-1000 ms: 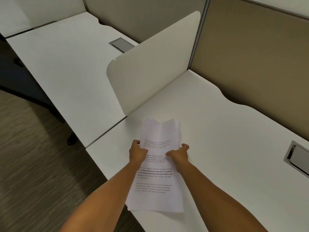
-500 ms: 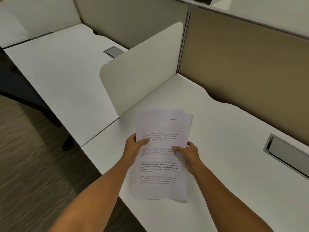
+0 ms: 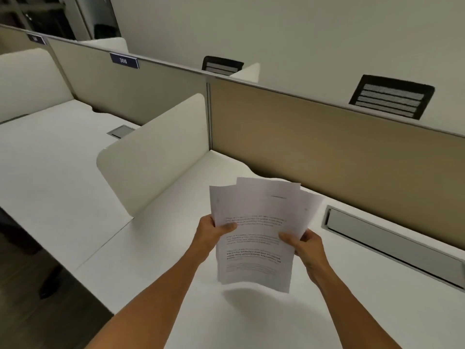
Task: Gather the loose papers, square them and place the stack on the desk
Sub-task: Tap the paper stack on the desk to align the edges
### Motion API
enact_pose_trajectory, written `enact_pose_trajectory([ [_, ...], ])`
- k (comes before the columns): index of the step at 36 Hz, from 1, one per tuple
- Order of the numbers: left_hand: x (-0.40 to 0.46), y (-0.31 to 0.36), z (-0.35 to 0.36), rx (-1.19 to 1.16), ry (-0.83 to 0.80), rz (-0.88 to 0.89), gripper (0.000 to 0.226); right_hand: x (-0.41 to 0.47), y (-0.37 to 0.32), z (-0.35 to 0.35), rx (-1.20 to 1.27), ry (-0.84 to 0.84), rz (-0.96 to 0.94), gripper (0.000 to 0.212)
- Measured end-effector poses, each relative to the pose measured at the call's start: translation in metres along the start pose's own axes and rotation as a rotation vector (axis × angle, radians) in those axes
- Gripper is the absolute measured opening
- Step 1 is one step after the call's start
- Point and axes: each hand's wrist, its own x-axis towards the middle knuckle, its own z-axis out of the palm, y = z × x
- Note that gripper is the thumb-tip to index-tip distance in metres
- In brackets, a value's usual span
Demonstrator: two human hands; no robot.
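Setting: white bench (image 3: pixel 251 323) in an office cubicle, tan partition (image 3: pixel 327 157) at the far side, white divider (image 3: pixel 156 152) to the left.
Papers (image 3: pixel 256 238): held above the bench, clear of it, shadow beneath; top edges fanned, not yet squared.
Left hand (image 3: pixel 214 231): closed on the left edge, thumb on the printed face.
Right hand (image 3: pixel 305 244): closed on the right edge, thumb on top.
Sheet count: several; exact number cannot be read.
Handling: light, limp, slippery between sheets; likely to sag or slide.
Hold point: both long edges, mid-height, loose enough to tap square.
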Motion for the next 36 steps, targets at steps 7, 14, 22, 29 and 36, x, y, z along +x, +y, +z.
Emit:
enact_pose_trajectory([
  [7, 0.000, 0.004, 0.061, 0.079, -0.059, 0.028, 0.035, -0.029, -0.004, -0.063, -0.069, 0.103, -0.080, 0.021],
  [14, -0.003, -0.004, 0.110, 0.134, -0.153, 0.029, 0.033, -0.050, 0.017, -0.107, -0.030, 0.198, -0.081, 0.026],
  [22, -0.007, -0.011, 0.143, 0.187, -0.165, 0.048, 0.028, -0.057, 0.036, -0.126, -0.143, 0.381, -0.094, 0.020],
  [29, 0.000, -0.018, 0.149, 0.246, -0.182, 0.031, 0.049, -0.059, 0.049, -0.132, -0.067, 0.379, -0.120, 0.026],
  [36, -0.006, -0.027, 0.146, 0.235, -0.308, 0.007, 0.040, -0.055, 0.049, -0.134, 0.015, 0.228, -0.019, 0.031],
])
